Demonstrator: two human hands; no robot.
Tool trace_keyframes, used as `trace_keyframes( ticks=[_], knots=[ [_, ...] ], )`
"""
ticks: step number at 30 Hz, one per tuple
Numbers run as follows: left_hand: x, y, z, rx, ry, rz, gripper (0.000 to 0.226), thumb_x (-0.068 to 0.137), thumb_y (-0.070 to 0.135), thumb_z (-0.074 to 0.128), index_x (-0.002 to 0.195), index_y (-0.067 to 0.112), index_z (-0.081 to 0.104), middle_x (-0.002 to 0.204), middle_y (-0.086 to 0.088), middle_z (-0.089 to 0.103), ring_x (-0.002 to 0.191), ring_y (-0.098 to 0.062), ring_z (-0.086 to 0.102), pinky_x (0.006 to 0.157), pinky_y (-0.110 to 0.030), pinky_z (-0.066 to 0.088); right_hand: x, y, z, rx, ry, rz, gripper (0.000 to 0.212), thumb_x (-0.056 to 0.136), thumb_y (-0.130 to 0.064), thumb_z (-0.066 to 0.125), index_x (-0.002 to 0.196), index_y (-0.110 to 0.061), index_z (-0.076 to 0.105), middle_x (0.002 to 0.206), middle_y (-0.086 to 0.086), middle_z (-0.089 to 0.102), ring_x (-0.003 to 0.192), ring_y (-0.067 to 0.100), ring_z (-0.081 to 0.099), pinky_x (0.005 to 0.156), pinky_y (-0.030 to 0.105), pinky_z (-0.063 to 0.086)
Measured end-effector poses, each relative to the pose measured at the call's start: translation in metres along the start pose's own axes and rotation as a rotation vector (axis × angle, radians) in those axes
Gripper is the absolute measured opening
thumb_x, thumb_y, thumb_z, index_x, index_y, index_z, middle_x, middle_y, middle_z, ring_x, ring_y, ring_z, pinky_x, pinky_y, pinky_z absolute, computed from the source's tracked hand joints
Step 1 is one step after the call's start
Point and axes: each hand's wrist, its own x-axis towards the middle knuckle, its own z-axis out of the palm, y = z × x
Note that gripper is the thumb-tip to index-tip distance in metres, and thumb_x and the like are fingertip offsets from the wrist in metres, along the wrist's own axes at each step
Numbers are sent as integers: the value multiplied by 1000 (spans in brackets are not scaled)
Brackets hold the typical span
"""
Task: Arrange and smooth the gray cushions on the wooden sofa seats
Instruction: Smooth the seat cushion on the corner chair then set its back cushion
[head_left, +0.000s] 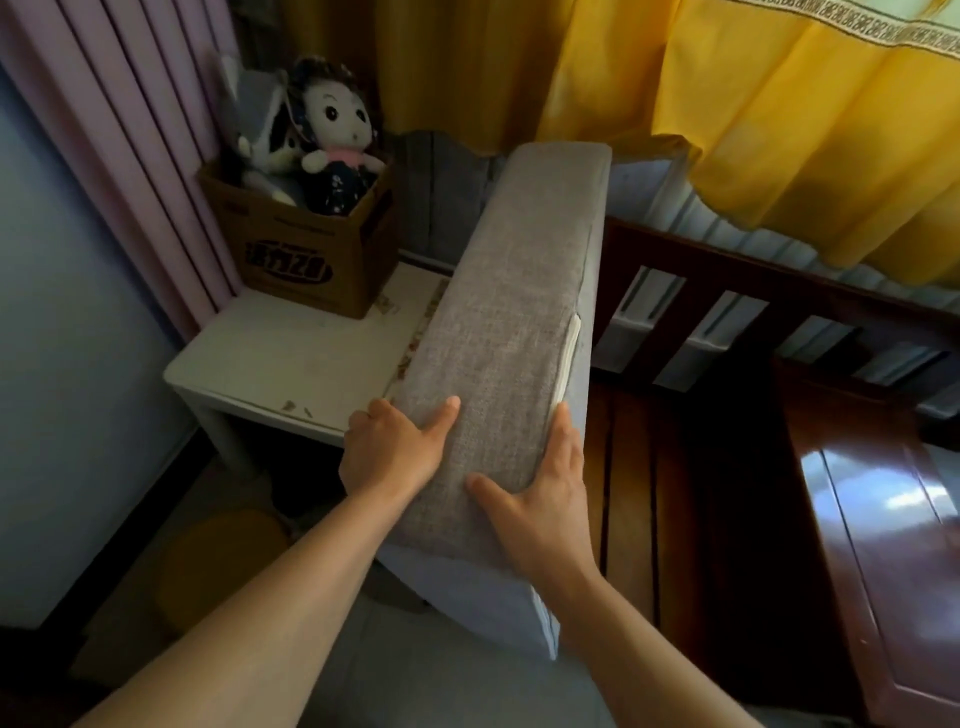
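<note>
A long gray cushion (519, 291) stands on its edge, tilted, running from my hands up toward the curtains. My left hand (392, 452) grips its left side near the lower end, thumb across the top face and fingers hidden behind. My right hand (540, 493) holds the right side, thumb lying on the fabric and fingers along the edge. A white strip shows at the cushion's right seam. The dark wooden sofa seat (660, 493) with bare slats lies to the right of the cushion, below its slatted backrest (727, 291).
A white side table (291, 358) stands on the left with a cardboard box (311, 254) holding a doll (337, 140) and plush toys. Pink curtains hang at left, yellow curtains (753, 104) at top right. A glossy wooden surface (872, 519) sits at right.
</note>
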Motion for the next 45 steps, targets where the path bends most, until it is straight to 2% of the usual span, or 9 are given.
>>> trace_keyframes(
  ticks=[4,9,14,17,22,28,36,42,45],
  knots=[
    [11,11,-1,-24,-22,7,96,78,80,40,138,4,36,137,-17,40,121,-35,47,90,-41,43,18,-6,-4,-13,13,30,112,73,-43,76,151,-33,-5,156,-6,11,141,18,22,111,47,34],
    [1,-13,4,-19,-7,-20,98,75,82,40,136,5,37,135,-17,43,118,-35,50,88,-42,45,-12,-5,8,-32,10,12,113,73,-40,76,150,-34,-8,155,-11,7,142,14,18,112,46,33],
    [42,-19,9,-119,-94,-87,104,73,83,43,137,2,37,139,-20,44,124,-37,47,98,-42,42,18,-16,25,-96,-9,-7,113,71,-37,73,151,-28,-6,153,-5,12,140,20,19,112,44,31],
    [51,-41,25,-219,-109,-163,109,67,87,46,135,2,43,137,-17,50,122,-37,50,99,-43,44,9,-13,42,-142,-52,15,113,74,-36,71,151,-27,-12,157,-5,1,143,22,10,115,46,25],
    [63,-58,34,-267,-145,-172,109,66,85,49,140,5,38,141,-16,46,126,-36,47,103,-43,42,11,-12,60,-200,-47,35,111,76,-33,70,151,-24,-12,158,-3,-4,145,23,3,116,43,18],
    [60,-60,36,-262,-139,-179,106,68,85,46,141,8,35,140,-16,44,124,-36,47,101,-44,42,11,-11,65,-237,-43,32,110,77,-31,69,151,-23,-11,159,1,-5,145,24,2,116,46,20],
    [57,-83,50,-254,-170,-219,111,63,90,42,138,8,36,135,-15,48,117,-36,51,97,-47,45,-27,0,79,-240,-46,-28,106,80,-27,66,150,-24,-14,158,-3,-17,145,20,-12,118,43,7],
    [85,-76,60,-377,-211,-178,109,62,88,50,137,8,42,136,-14,51,119,-35,52,100,-43,45,4,2,93,-276,-32,34,104,80,-28,62,150,-23,-15,158,-2,-18,145,25,-12,117,51,9],
    [87,-77,84,-448,-257,-213,111,60,87,53,136,7,44,133,-13,54,116,-33,55,98,-43,46,11,18,92,-321,-47,48,104,80,-28,62,150,-23,-15,157,-2,-20,145,25,-14,117,50,8]
  ],
)
